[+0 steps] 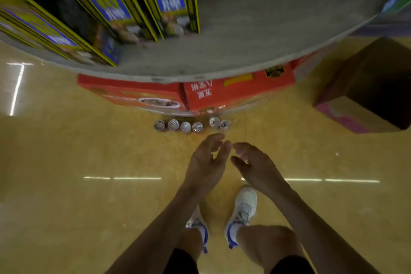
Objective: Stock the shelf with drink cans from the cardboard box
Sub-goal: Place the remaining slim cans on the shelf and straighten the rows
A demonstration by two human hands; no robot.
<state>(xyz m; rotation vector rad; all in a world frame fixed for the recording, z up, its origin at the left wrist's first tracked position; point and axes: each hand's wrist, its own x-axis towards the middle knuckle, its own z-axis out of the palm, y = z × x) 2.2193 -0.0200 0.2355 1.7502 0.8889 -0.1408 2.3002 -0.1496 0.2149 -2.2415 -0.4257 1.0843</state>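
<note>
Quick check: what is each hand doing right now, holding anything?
Left hand: open, relaxed, holding nothing.
Right hand: open, loosely curled, holding nothing.

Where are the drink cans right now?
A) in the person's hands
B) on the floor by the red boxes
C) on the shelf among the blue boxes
B: the cans stand in a row on the floor before the red boxes; the left hand and right hand hold nothing.
</note>
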